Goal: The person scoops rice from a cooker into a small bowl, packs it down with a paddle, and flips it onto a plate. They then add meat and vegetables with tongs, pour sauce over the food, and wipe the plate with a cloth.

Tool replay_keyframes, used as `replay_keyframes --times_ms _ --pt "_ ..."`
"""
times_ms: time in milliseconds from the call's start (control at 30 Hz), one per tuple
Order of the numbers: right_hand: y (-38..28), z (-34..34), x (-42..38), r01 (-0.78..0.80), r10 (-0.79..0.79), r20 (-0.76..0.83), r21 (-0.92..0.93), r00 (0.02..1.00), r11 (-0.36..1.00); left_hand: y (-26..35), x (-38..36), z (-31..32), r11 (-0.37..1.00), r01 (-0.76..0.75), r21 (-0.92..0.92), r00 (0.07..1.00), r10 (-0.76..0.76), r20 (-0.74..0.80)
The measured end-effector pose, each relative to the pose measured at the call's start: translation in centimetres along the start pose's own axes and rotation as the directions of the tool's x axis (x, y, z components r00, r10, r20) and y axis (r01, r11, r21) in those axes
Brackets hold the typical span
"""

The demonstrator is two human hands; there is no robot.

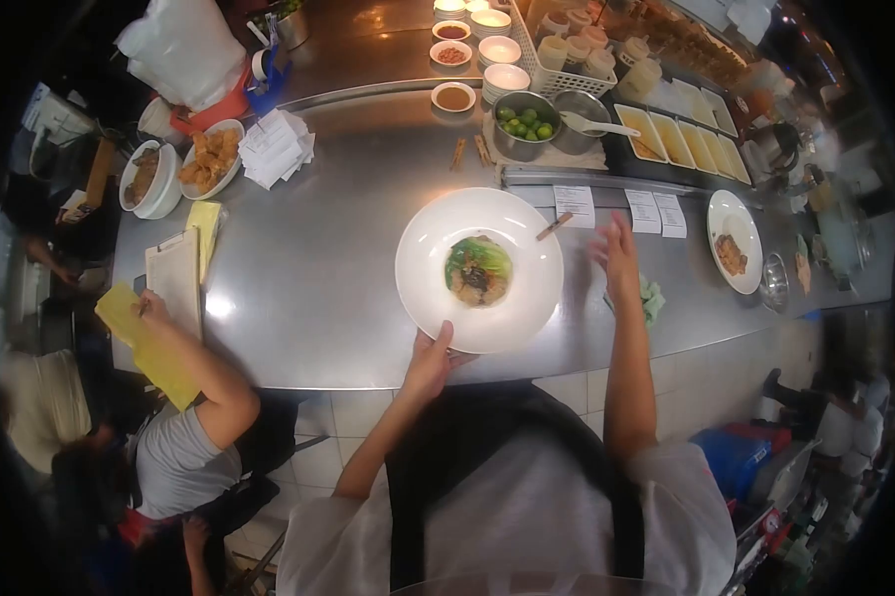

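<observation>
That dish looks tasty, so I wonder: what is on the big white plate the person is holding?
On the white plate sits a small mound of food: green leaves over something brown, maybe noodles. What lies under the leaves is covered. The left hand grips the plate's near rim.

Both bare arms reach forward from short white sleeves. The left hand [430, 360] is curled closed, thumb on top and fingers tucked beneath, its forearm angling in from the lower left. The right arm runs nearly straight ahead; the right hand [618, 254] is raised, palm down, fingers spread loose, gripping nothing.
</observation>
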State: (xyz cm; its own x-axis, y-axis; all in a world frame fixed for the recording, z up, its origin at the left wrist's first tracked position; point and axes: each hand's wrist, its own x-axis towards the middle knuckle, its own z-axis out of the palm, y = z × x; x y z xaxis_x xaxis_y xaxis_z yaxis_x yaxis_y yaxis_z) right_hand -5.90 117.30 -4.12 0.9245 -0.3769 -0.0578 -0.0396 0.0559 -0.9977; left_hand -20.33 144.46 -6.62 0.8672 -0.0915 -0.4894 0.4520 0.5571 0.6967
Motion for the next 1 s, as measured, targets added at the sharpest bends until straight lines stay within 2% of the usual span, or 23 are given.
replay_keyframes --times_ms 67,100,167,233,300,333,367,433,500,533,600,667,733,767,800,867,900,967,1000 --pt "1.6 -2.5 -1.3 -0.249 0.248 0.088 0.009 0.965 0.968 -0.9 0.6 0.4 0.998 -0.067 0.006 0.997 0.067 -0.049" --pt "2.9 -3.4 -1.6 -0.251 0.248 0.092 0.025 0.964 0.968 -1.0 0.6 0.6 0.992 -0.123 0.004 0.988 0.123 -0.09" --pt "5.4 -4.3 -2.2 -0.233 0.24 0.171 -0.062 0.956 0.971 -0.9 0.1 1.0 0.991 -0.134 0.006 0.986 0.134 -0.095" --pt "7.0 -5.0 -2.3 -0.215 0.213 0.197 -0.014 0.957 0.977 -0.1 -0.1 1.1 0.988 -0.155 0.008 0.983 0.155 -0.103" --pt "7.3 -4.8 -2.5 -0.118 0.099 0.215 0.076 0.972 0.99 1.5 -0.1 0.5 0.992 -0.123 -0.026 0.983 0.118 -0.137" --pt "7.1 -4.6 -2.6 -0.136 0.117 0.178 0.103 0.977 0.985 2.7 0.0 0.3 0.988 -0.153 -0.023 0.977 0.148 -0.154" --pt "6.8 -4.2 -2.7 -0.13 0.103 0.21 0.117 0.972 0.985 4.3 0.2 0.4 0.983 -0.183 0.016 0.967 0.182 -0.175" --pt "7.0 -3.8 -3.3 0.001 0.004 0.119 -0.044 0.993 0.999 7.7 0.8 0.4 0.972 -0.228 0.057 0.948 0.235 -0.213" --pt "7.2 -3.7 -3.8 0.075 -0.065 0.118 -0.084 0.991 0.994 11.6 2.4 0.4 0.949 -0.297 0.102 0.931 0.312 -0.187" --pt "7.2 -3.6 -3.8 0.143 -0.131 0.091 -0.136 0.987 0.98 13.6 3.9 0.1 0.945 -0.312 0.102 0.926 0.327 -0.188" --pt "7.0 -3.2 -4.2 0.145 -0.14 0.05 -0.104 0.989 0.984 17.6 7.5 -1.3 0.944 -0.319 0.088 0.936 0.329 -0.129" --pt "7.2 -3.1 -4.2 0.156 -0.159 0.005 -0.224 0.987 0.962 21.5 11.8 -2.1 0.935 -0.343 0.093 0.93 0.352 -0.106" --pt "7.9 -3.0 -4.1 0.225 -0.243 -0.025 -0.289 0.97 0.93 25.4 16.3 -2.1 0.914 -0.396 0.086 0.912 0.403 -0.082" --pt "8.3 -2.9 -4.0 0.203 -0.233 -0.056 -0.327 0.971 0.923 27.4 18.8 -2.4 0.912 -0.402 0.084 0.912 0.407 -0.058" --pt "6.3 -1.7 -4.6 0.111 -0.138 -0.123 -0.2 0.983 0.974 29.2 21.8 -3.0 0.909 -0.411 0.073 0.908 0.415 -0.055" --pt "7.2 -2.1 -4.2 0.076 -0.133 -0.137 -0.362 0.982 0.929 32.7 28.5 -4.3 0.915 -0.402 0.029 0.913 0.403 -0.055" --pt "7.6 -2.0 -4.0 0.079 -0.146 -0.153 -0.378 0.977 0.923 34.2 31.7 -4.5 0.92 -0.393 0.013 0.919 0.393 -0.038" --pt "8.7 -2.2 -3.5 0.105 -0.231 -0.186 -0.516 0.955 0.85 36.4 37.6 -4.3 0.855 -0.518 -0.008 0.85 0.514 -0.115" --pt "8.9 -2.2 -3.4 0.102 -0.241 -0.2 -0.528 0.95 0.843 37.4 39.8 -3.9 0.861 -0.509 -0.022 0.858 0.505 -0.1"
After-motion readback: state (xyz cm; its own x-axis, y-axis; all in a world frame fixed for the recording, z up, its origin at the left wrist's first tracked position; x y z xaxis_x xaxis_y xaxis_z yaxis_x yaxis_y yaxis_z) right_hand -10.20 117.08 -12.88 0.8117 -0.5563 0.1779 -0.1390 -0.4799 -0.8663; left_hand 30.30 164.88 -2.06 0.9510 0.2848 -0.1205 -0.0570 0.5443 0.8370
